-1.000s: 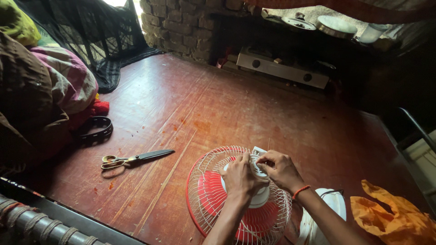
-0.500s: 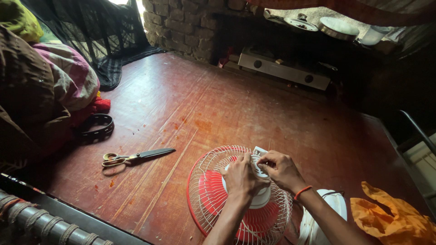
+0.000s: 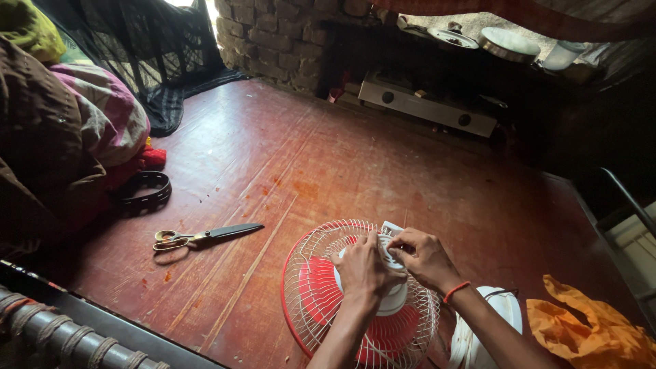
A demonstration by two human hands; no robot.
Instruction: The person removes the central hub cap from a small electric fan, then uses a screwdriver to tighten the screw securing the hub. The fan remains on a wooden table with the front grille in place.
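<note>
Both hands were down on the fan's white motor housing (image 3: pixel 391 295) at the floor's near edge: left hand (image 3: pixel 362 268) clamped over it, right hand (image 3: pixel 425 258) pinching a small part on top. Red blades (image 3: pixel 321 290) showed through the wire guard (image 3: pixel 311 260). Farther left lay scissors (image 3: pixel 205 236), beyond them a black ring (image 3: pixel 145 189).

Two bare forearms enter from the bottom edge, at about 6 o'clock, with no sleeves showing on either. The left hand (image 3: pixel 362 268) wears nothing: no ring, band or watch shows on its wrist or fingers. The right hand (image 3: pixel 425 258) is just as plain, but its wrist, at about 5 o'clock from the hand, carries a thin red-orange thread bracelet (image 3: pixel 454 292), a single narrow loop sitting snug. No gloves on either hand.
</note>
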